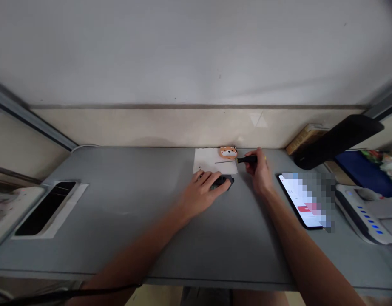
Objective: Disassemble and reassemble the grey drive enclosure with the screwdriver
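Note:
My left hand (204,189) rests on the desk with its fingers curled over a small black boxy device (228,181). Much of that device is hidden under the fingers, so I cannot tell its exact kind. A screwdriver (247,159) with a black handle and a thin metal shaft is gripped in my right hand (259,170). Its shaft points left, above a white sheet of paper (211,155). On the paper's left part lie a few tiny dark bits (200,168), too small to name. An orange-and-white animal-face case (228,152) sits at the paper's back right.
To the right lies a lit phone (301,199), with a power strip (368,212) beyond it. A black cylinder (336,140) leans near a book (306,138) at the back right. Another phone (47,208) lies on white paper at the left. A wall (170,127) borders the grey desk (126,182).

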### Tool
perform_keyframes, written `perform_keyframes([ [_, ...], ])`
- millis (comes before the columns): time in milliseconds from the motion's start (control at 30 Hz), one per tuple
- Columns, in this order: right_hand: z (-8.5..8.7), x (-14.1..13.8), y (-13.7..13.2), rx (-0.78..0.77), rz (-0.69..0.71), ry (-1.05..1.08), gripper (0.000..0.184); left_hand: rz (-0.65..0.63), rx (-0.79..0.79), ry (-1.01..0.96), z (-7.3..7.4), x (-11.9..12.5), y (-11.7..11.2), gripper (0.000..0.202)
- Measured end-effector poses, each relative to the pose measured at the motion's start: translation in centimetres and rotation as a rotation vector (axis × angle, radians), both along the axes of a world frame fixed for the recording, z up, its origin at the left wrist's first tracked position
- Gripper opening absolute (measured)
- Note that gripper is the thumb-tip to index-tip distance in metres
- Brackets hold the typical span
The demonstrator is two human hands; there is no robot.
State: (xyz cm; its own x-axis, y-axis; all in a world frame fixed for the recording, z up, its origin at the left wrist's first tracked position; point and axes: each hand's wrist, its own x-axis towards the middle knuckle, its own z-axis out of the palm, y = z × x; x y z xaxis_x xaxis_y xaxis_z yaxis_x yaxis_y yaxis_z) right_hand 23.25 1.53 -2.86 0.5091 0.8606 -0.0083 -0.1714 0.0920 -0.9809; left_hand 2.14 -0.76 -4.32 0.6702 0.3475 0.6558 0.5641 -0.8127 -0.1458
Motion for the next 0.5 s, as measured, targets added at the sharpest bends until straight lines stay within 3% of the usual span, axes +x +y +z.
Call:
perform_keyframes([
  [267, -0.2, -1.8, -0.5, -0.015, 0.294, -0.23, 0.064, -0.131, -0.019, 0.03, -0.5, 0.2, -1.2, 0.04],
  [500, 0.2, -2.0, -0.8, 0.003, 0.363, -0.278, 0.066, -0.222, -0.214, -0.13, -0.5, -1.1, -0.5, 0.038],
])
